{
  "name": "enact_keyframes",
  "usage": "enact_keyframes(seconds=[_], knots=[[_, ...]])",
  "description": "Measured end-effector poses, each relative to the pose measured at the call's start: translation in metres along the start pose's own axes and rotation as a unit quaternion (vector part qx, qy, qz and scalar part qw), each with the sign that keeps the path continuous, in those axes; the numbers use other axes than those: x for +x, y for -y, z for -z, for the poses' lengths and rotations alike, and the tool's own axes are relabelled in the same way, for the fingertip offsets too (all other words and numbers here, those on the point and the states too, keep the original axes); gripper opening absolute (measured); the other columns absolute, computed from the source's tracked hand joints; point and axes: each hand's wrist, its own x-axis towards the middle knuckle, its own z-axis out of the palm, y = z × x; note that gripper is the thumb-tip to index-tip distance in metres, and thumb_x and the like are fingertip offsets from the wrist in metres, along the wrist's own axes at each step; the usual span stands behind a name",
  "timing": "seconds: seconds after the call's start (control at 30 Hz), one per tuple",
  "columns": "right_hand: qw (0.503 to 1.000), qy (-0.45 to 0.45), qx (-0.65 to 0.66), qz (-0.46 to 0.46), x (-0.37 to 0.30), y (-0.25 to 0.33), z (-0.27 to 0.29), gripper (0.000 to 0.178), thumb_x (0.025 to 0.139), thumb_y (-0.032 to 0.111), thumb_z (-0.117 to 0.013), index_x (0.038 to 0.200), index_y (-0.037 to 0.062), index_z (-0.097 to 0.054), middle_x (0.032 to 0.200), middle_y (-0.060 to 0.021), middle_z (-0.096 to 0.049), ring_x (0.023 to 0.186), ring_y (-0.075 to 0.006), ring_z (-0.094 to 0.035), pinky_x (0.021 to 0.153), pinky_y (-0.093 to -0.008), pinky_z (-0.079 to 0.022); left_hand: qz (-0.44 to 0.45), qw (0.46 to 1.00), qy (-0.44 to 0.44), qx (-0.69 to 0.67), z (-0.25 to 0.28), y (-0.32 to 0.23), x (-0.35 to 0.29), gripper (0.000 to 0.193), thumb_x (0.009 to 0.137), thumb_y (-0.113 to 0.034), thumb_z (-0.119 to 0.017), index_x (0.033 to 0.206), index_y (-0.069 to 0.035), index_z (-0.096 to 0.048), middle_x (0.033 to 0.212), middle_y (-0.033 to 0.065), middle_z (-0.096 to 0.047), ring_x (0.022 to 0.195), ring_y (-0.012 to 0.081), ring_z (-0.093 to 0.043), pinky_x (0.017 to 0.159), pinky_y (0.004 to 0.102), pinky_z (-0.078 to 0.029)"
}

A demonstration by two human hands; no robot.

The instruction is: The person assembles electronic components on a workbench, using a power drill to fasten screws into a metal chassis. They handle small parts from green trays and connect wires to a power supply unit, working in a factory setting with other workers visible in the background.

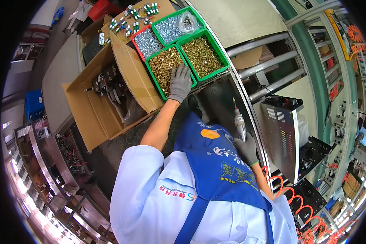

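Note:
My left hand (pixel 180 84), in a grey glove, reaches over the near edge of a green bin of brass-coloured screws (pixel 164 67). Its fingers are stretched out and slightly apart, resting on the screws; whether any screw lies under the fingertips is hidden. Low at the right, beside my blue apron (pixel 215 150), my gloved right hand (pixel 246 147) is closed around a silver power screwdriver (pixel 240 124). Its thin bit points up and away from me.
Next to the screws stand another green bin of small brass-coloured fasteners (pixel 201 55), a green bin (pixel 169 31) and a red bin (pixel 147 42) of silvery parts. An open cardboard box (pixel 136 81) with dark parts is at left. Rightward are metal rollers (pixel 272 63), a metal-cased unit (pixel 281 138) and an orange coiled hose (pixel 288 190).

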Motion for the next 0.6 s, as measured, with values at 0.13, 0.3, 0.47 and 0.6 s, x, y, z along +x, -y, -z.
enact_keyframes(seconds=[0.13,0.3,0.47,0.6], knots=[[0.999,-0.002,-0.027,0.02,0.018,0.028,-0.004,0.03,0.081,0.023,-0.073,0.096,-0.0019,-0.065,0.079,-0.0115,-0.067,0.068,-0.0165,-0.063,0.062,-0.0355,-0.05,-0.01,0.999,-0.012,-0.052,0.002,0.003,-0.012,0.037,0.09,-0.02,-0.067,0.125,-0.005,-0.067,0.14,0.0096,-0.061,0.144,0.0293,-0.045,0.123,0.0526,-0.028],[0.998,0.014,-0.065,0.009,0.021,0.09,-0.004,0.047,0.081,0.034,-0.08,0.106,-0.0045,-0.068,0.087,-0.0198,-0.073,0.078,-0.0223,-0.071,0.073,-0.038,-0.054,-0.017,0.995,-0.012,-0.095,0.005,0.008,-0.017,0.032,0.09,-0.018,-0.068,0.121,-0.007,-0.069,0.141,0.0091,-0.061,0.142,0.0297,-0.047,0.122,0.0521,-0.03],[0.997,0.02,-0.057,0.045,0.038,0.092,0.002,0.044,0.081,0.03,-0.08,0.105,-0.0045,-0.067,0.082,-0.0164,-0.071,0.074,-0.0188,-0.068,0.069,-0.0367,-0.053,-0.007,0.994,-0.027,-0.104,0.006,0.003,-0.011,0.025,0.087,-0.015,-0.07,0.112,-0.011,-0.071,0.136,0.0083,-0.064,0.139,0.0294,-0.05,0.121,0.0518,-0.031],[0.995,0.068,-0.063,0.045,0.057,0.107,0.015,0.042,0.081,0.027,-0.08,0.104,-0.0052,-0.067,0.08,-0.0164,-0.071,0.071,-0.0194,-0.069,0.065,-0.0365,-0.053,0.019,0.995,-0.016,-0.096,-0.004,0.005,-0.009,0.025,0.085,-0.014,-0.071,0.11,-0.012,-0.071,0.135,0.0072,-0.064,0.138,0.0288,-0.051,0.121,0.0508,-0.031]])
